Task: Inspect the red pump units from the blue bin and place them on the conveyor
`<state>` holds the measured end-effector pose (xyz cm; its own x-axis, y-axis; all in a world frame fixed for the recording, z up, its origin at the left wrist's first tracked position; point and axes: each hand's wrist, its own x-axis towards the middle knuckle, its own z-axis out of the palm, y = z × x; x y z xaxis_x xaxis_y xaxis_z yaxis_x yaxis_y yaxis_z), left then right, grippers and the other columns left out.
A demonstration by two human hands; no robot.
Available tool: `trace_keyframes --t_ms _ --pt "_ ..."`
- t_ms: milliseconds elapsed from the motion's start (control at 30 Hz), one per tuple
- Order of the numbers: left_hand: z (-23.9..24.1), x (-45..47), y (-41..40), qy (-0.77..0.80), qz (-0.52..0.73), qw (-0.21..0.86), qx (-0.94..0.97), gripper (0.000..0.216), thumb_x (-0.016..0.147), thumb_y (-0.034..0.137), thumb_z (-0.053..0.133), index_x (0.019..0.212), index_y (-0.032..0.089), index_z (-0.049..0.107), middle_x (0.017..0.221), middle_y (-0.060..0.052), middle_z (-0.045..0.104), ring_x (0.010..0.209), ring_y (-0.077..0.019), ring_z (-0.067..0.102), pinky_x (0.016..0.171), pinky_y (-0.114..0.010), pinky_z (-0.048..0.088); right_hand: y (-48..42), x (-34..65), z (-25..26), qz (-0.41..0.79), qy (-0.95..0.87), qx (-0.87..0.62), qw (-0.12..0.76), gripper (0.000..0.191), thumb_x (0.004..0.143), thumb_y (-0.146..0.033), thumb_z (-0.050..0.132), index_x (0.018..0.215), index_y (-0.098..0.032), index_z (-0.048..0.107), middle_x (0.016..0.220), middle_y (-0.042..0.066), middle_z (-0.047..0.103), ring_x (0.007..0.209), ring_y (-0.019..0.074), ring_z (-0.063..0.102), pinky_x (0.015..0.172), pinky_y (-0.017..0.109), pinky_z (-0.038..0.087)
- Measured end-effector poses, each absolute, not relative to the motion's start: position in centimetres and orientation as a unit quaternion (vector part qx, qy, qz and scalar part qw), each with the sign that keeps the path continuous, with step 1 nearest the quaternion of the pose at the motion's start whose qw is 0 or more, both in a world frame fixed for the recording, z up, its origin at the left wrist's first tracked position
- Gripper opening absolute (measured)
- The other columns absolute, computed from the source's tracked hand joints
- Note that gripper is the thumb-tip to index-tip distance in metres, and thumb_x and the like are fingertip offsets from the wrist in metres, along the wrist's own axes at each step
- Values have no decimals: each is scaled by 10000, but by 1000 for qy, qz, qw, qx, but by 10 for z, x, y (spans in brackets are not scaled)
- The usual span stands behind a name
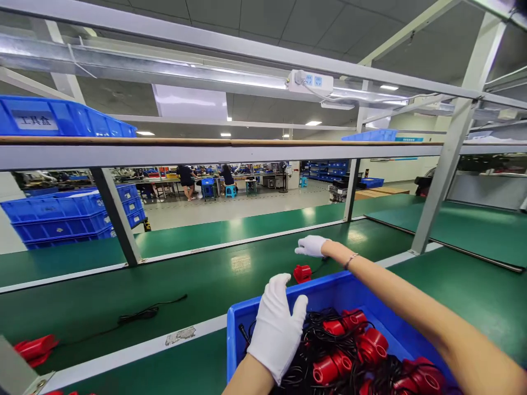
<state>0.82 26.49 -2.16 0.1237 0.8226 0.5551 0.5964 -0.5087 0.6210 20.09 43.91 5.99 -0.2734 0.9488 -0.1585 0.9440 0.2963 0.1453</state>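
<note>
My left hand [278, 326], in a white glove, rests with fingers apart on the far rim of a blue bin [234, 340]. The bin holds several red plastic parts [356, 351] tangled in black cables. My right hand [312, 246], also gloved, reaches past the bin over the green conveyor belt [185, 285], fingers spread and holding nothing. Just below it a single red part [302, 273] with a black cable lies on the belt, apart from the hand.
A coiled black cable [142, 315] lies on the belt to the left, and a red part [35, 348] sits at the far left edge. Grey frame posts [117, 219] stand behind the belt. Stacked blue crates [61, 214] and distant workers are beyond.
</note>
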Motion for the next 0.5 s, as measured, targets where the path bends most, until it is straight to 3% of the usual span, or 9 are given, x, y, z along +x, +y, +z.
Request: trace_keyframes --t_ms 100,267,400,500 --pt "-18 10 263 465 449 136 751 452 944 396 452 1304 122 465 1271 -190 545 1216 -305 536 1063 -564 442 397 227 72 59 806 585 70 593 1000 -532 255 1197 -145 659 1135 192 680 1092 312 631 909 424 458" --pt "-12 12 261 463 422 159 763 437 947 394 456 1285 118 476 1248 -183 555 1218 -298 524 1066 -541 429 319 258 28 27 785 598 158 466 892 -518 493 891 -147 775 903 183 730 892 337 703 749 389 508" --pt "-13 13 262 474 399 176 765 434 944 386 455 1278 111 485 1261 -182 554 1231 -293 514 1076 -517 412 297 257 -26 24 741 643 191 503 860 -498 570 1017 -60 763 1005 266 706 956 388 694 764 426 528" --pt "-16 11 266 470 401 191 762 429 935 400 459 1257 119 503 1273 -175 552 1227 -296 508 1082 -506 390 296 258 -41 19 741 644 190 452 808 -459 636 1010 -76 767 989 254 712 956 388 693 785 428 522"
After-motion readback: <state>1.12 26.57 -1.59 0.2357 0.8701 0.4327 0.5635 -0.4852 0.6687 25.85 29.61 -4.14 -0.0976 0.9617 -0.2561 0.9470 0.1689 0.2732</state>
